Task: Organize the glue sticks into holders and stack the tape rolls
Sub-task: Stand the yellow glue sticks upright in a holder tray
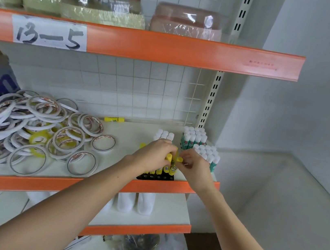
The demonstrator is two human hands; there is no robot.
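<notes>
A black holder [157, 177] stands at the front edge of the middle shelf with several yellow glue sticks [165, 167] upright in it. My left hand [152, 153] grips yellow glue sticks above the holder. My right hand [193, 164] pinches a yellow-capped glue stick [178, 160] right beside the left hand. One loose yellow glue stick [114, 119] lies at the back of the shelf. A messy pile of white tape rolls [31, 124] covers the shelf's left half, with a few yellow rolls [39, 138] among them.
Green glue sticks with white caps [193, 138] stand in groups at the right end, and white-capped sticks [164, 134] stand behind my hands. Wrapped tape bundles [102, 6] fill the upper shelf. White bottles [135, 203] stand on the lower shelf. A wall lies to the right.
</notes>
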